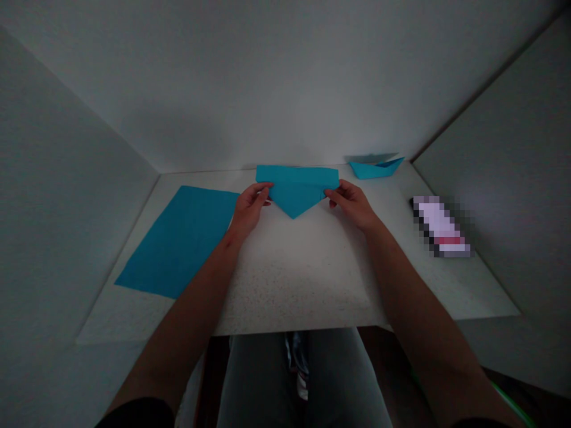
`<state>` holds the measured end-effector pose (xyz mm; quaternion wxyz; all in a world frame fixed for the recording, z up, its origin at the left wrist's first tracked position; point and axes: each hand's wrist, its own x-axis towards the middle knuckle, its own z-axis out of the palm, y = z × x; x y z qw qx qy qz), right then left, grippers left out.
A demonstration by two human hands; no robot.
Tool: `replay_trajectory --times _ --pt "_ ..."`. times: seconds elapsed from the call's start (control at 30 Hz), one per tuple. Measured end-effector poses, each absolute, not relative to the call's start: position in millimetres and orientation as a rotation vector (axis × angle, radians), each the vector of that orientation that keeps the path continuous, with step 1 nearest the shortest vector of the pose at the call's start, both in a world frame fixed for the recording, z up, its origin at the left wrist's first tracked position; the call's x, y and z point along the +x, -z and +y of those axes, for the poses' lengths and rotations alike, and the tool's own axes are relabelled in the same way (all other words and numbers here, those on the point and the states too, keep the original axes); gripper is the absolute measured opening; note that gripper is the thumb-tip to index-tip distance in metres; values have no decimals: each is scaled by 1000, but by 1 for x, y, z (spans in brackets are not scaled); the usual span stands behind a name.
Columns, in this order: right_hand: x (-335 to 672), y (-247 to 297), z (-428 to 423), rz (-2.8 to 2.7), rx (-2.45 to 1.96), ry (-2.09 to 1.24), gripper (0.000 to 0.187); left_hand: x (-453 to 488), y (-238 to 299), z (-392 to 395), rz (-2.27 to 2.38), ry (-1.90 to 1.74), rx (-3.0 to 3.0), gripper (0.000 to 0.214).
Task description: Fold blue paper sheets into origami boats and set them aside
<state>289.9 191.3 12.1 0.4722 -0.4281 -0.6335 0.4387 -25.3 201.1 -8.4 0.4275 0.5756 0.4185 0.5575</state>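
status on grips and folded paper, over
Left grip and right grip pinching folded blue paper, one per side. Near side pointed. Flat blue sheet partly hidden by left forearm.

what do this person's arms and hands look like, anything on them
The left hand and right hand are ungloved, forearms bare. A near-black left sleeve shows at the bottom; the right sleeve, also dark, barely shows.

Dark sleeves [136, 412] top bare forearms [209, 282], the left hand [250, 208] and right hand [355, 205] also bare; the trousers [256, 380] are grayish.
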Motion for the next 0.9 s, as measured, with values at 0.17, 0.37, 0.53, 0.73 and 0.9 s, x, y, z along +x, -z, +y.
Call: replay_trajectory --times 0.17,0.37,0.53,0.73,0.9 --pt "290 -11 193 -1501 -1047 -1052 47 -26 9 203 1027 -1481 1320 61" --pt "289 -11 192 -1467 -1024 -1039 53 -28 14 206 1050 -1434 1281 52" --pt "289 -14 190 -1446 -981 -1040 42 -27 9 205 1037 -1408 1249 34" --pt "288 -18 186 -1468 -1014 -1056 24 -24 6 200 991 -1408 1188 24" --pt "289 -17 185 -1430 -1015 -1088 26 -24 8 201 972 -1406 1175 30"
